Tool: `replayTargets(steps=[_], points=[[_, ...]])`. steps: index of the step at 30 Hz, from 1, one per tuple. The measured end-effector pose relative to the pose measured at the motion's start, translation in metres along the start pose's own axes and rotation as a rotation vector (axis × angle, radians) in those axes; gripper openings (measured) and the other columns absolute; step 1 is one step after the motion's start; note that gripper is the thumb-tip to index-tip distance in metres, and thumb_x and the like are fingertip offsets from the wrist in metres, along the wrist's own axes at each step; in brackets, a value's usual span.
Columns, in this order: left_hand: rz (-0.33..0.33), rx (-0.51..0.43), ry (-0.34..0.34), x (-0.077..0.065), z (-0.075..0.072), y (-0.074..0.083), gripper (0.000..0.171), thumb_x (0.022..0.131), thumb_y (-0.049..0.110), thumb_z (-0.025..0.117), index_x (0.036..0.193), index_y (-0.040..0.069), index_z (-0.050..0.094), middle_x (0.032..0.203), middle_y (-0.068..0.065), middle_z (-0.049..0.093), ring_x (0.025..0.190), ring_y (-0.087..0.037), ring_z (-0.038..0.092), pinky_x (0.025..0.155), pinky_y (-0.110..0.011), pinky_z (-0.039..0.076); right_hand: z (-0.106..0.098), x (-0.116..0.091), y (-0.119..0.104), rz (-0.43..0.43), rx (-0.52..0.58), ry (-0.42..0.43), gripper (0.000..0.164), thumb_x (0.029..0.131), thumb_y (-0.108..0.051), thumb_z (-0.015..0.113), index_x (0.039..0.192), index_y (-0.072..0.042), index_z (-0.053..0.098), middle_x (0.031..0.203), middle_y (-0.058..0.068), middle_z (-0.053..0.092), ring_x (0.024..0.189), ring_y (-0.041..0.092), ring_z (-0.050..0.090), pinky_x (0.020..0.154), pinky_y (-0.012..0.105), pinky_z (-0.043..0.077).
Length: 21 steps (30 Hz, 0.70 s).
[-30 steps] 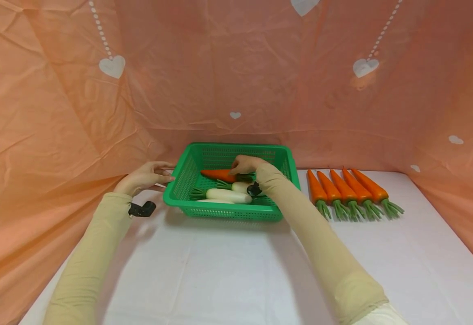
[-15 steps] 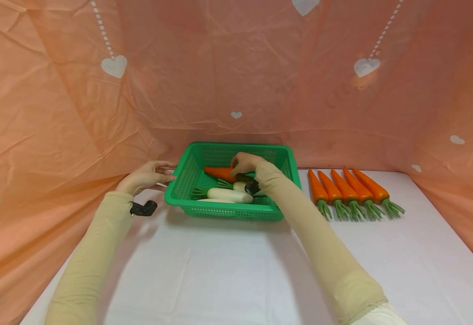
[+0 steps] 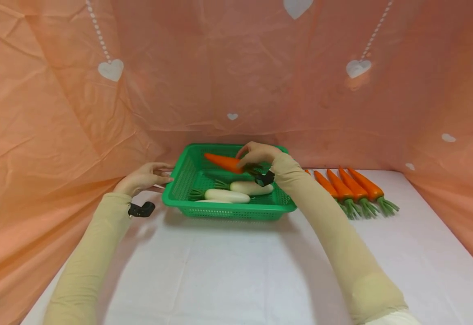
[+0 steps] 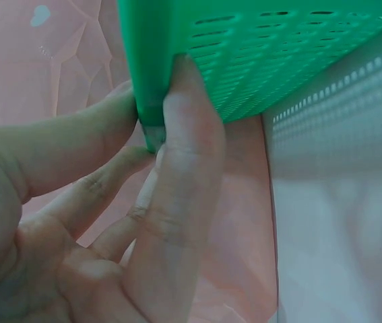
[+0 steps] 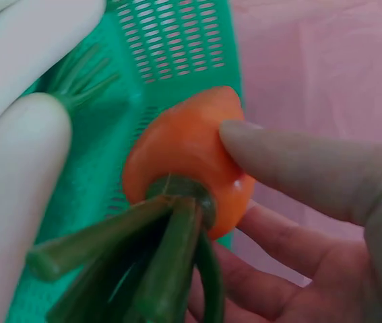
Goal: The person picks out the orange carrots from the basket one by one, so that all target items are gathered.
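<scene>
In my right hand [image 3: 258, 153] I hold a carrot [image 3: 223, 161] by its thick leafy end, thumb on one side and fingers on the other. The carrot is raised above the floor of a green plastic basket [image 3: 232, 211], its tip pointing left. The right wrist view shows its green stems [image 5: 170, 249] close up. My left hand [image 3: 142, 178] pinches the basket's left rim [image 4: 151, 101] between thumb and fingers. White radishes lie in the basket: one radish [image 3: 252, 188] towards the right, another radish [image 3: 227, 196] in front, and a third partly hidden by the front rim.
To the right of the basket, several carrots [image 3: 358, 185] lie side by side on the white tablecloth [image 3: 220, 266], tips away from me; my right sleeve [image 3: 325, 225] covers part of them. A peach-coloured curtain [image 3: 236, 81] with white hearts hangs behind and at both sides.
My right hand has lifted the carrot from the basket floor and shifted slightly right, uncovering more of one radish. The left hand stays on the rim.
</scene>
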State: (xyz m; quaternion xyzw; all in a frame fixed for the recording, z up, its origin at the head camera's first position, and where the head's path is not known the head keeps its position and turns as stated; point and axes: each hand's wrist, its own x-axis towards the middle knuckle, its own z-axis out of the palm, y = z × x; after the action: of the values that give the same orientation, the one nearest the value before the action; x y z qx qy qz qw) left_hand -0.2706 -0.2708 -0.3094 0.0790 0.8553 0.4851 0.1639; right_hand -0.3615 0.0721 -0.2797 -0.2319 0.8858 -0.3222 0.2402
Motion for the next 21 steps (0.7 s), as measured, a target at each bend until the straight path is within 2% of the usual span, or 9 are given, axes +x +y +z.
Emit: replayTargets(steps=[1, 4, 6, 8, 9, 15, 18, 19, 21], points=[[-0.002, -0.002, 0.001, 0.000, 0.000, 0.000, 0.062, 0.097, 0.009, 0.058, 0.148, -0.004, 0.026, 0.137, -0.030, 0.042, 0.100, -0.025, 0.061, 0.082, -0.037, 0.054, -0.003, -0.003, 0.000, -0.010, 0.017, 0.001, 0.045, 0.089, -0.023, 0.068, 0.130, -0.007, 0.058, 0.089, 0.003, 0.065, 0.073, 0.015, 0.050, 0.079, 0.030, 0.046], [0.001, -0.004, -0.002, -0.002, 0.000, 0.000, 0.062, 0.096, 0.010, 0.058, 0.148, -0.004, 0.027, 0.137, -0.029, 0.042, 0.100, -0.024, 0.061, 0.082, -0.037, 0.054, -0.013, -0.014, 0.001, -0.021, 0.081, 0.005, 0.047, 0.090, -0.024, 0.068, 0.132, -0.007, 0.056, 0.085, 0.004, 0.066, 0.073, 0.015, 0.055, 0.079, 0.031, 0.047], [0.004, -0.009, -0.008, -0.003, 0.000, 0.000, 0.062, 0.096, 0.010, 0.058, 0.148, -0.004, 0.026, 0.139, -0.029, 0.041, 0.101, -0.025, 0.060, 0.082, -0.037, 0.054, -0.019, -0.023, 0.004, -0.027, 0.116, 0.019, 0.048, 0.090, -0.024, 0.068, 0.133, -0.008, 0.054, 0.094, 0.005, 0.066, 0.082, 0.017, 0.059, 0.081, 0.033, 0.048], [0.006, -0.007, -0.014, -0.002, 0.000, 0.001, 0.063, 0.096, 0.010, 0.058, 0.149, -0.003, 0.026, 0.140, -0.029, 0.040, 0.102, -0.025, 0.060, 0.082, -0.037, 0.054, -0.024, -0.033, 0.009, -0.024, 0.152, 0.045, 0.049, 0.091, -0.025, 0.067, 0.135, -0.009, 0.053, 0.119, 0.010, 0.061, 0.102, 0.023, 0.057, 0.089, 0.038, 0.047], [0.007, -0.006, -0.015, -0.002, -0.001, 0.001, 0.063, 0.097, 0.010, 0.058, 0.149, -0.003, 0.025, 0.140, -0.029, 0.040, 0.103, -0.026, 0.059, 0.083, -0.037, 0.054, -0.026, -0.038, 0.011, -0.026, 0.162, 0.059, 0.050, 0.091, -0.025, 0.067, 0.136, -0.009, 0.052, 0.122, 0.010, 0.059, 0.103, 0.023, 0.056, 0.090, 0.038, 0.046], [0.014, 0.005, -0.013, -0.002, -0.001, 0.001, 0.063, 0.097, 0.011, 0.057, 0.149, -0.004, 0.025, 0.138, -0.030, 0.041, 0.104, -0.028, 0.059, 0.083, -0.038, 0.054, -0.036, -0.071, 0.031, -0.032, 0.239, 0.116, 0.050, 0.092, -0.029, 0.065, 0.136, -0.009, 0.050, 0.130, 0.011, 0.051, 0.102, 0.025, 0.053, 0.090, 0.041, 0.044], [0.009, 0.013, -0.009, -0.002, -0.001, 0.000, 0.062, 0.097, 0.012, 0.057, 0.149, -0.003, 0.026, 0.135, -0.029, 0.043, 0.102, -0.026, 0.060, 0.084, -0.038, 0.054, -0.040, -0.088, 0.044, -0.033, 0.241, 0.131, 0.050, 0.092, -0.031, 0.065, 0.135, -0.010, 0.051, 0.130, 0.011, 0.051, 0.100, 0.021, 0.053, 0.088, 0.036, 0.045], [0.009, 0.013, -0.010, -0.002, -0.001, -0.001, 0.063, 0.097, 0.013, 0.057, 0.149, -0.003, 0.026, 0.134, -0.029, 0.044, 0.102, -0.026, 0.060, 0.084, -0.038, 0.054, -0.040, -0.093, 0.049, -0.030, 0.247, 0.136, 0.050, 0.092, -0.032, 0.065, 0.135, -0.010, 0.051, 0.129, 0.012, 0.051, 0.094, 0.021, 0.053, 0.084, 0.035, 0.045], [0.011, 0.010, -0.011, -0.002, -0.001, -0.001, 0.063, 0.097, 0.013, 0.058, 0.148, -0.004, 0.026, 0.133, -0.029, 0.044, 0.101, -0.026, 0.060, 0.084, -0.038, 0.054, -0.043, -0.106, 0.060, -0.020, 0.262, 0.152, 0.051, 0.092, -0.032, 0.065, 0.135, -0.009, 0.050, 0.131, 0.012, 0.050, 0.093, 0.019, 0.052, 0.080, 0.034, 0.045]])
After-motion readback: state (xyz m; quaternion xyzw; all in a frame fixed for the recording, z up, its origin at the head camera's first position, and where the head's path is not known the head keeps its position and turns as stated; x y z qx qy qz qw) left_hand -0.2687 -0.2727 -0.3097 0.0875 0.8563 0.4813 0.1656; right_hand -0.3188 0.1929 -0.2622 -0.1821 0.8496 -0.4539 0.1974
